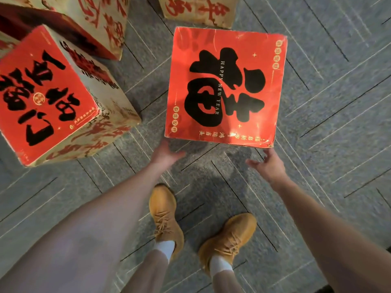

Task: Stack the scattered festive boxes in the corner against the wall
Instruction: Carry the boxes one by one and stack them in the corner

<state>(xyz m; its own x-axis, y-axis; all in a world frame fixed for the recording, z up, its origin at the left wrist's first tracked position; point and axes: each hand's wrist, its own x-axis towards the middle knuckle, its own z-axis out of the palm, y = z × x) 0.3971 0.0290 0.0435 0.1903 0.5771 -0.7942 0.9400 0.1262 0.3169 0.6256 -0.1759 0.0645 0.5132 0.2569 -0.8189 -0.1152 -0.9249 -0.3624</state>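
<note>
Reaching forward, the left hand (166, 153) and right hand (267, 163) flanked the red box's (225, 85) near corners, fingers relaxed and holding nothing; neither looked nearer.

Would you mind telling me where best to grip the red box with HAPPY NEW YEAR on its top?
Probably by its two opposite side faces, one hand each: the red box looks broad and square-topped, and the left hand and right hand already reach toward its near corners.
</note>
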